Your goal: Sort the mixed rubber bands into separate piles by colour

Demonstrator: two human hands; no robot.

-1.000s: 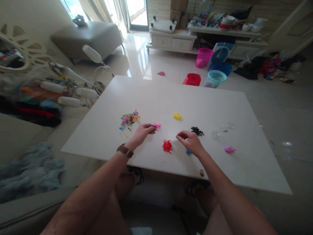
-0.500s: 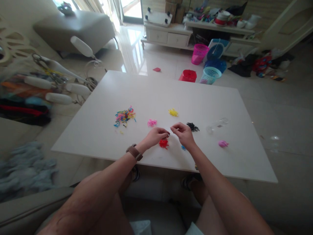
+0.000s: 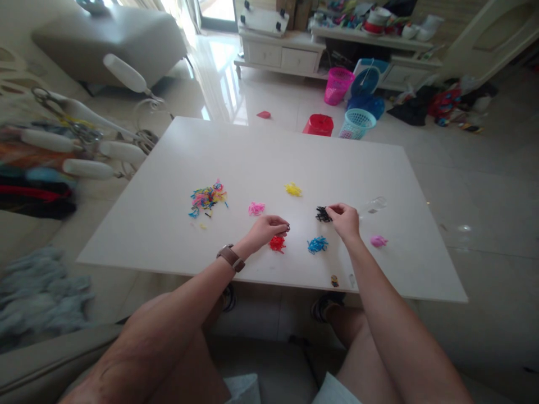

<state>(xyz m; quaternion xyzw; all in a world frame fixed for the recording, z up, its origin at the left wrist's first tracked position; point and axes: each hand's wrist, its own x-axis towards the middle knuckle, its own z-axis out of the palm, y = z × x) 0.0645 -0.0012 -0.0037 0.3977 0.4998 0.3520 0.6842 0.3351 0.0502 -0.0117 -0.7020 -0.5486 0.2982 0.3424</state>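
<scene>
On the white table (image 3: 261,151) lie small heaps of tiny elastic bands sorted by colour. My left hand (image 3: 267,229), with a brown watch on the wrist, hovers just above the red heap (image 3: 277,243), fingers pinched on a small dark band. My right hand (image 3: 345,220) reaches to the black heap (image 3: 322,214), fingertips pinched at its edge. A blue heap (image 3: 317,244) lies between my hands. Pink (image 3: 256,209) and yellow (image 3: 293,189) heaps lie farther back, and a mixed multicoloured heap (image 3: 206,198) sits to the left.
A clear plastic bag (image 3: 373,205) and a pink lump (image 3: 378,241) lie right of my right hand. A tiny figure (image 3: 334,280) sits at the table's near edge. Baskets (image 3: 356,123) and a red bin (image 3: 319,124) stand on the floor beyond. A rack with white rods (image 3: 84,151) stands left.
My right hand has moved from beside my left hand out to the black heap, uncovering the blue heap. My left hand stays pinched above the red heap. The view has tilted slightly.
</scene>
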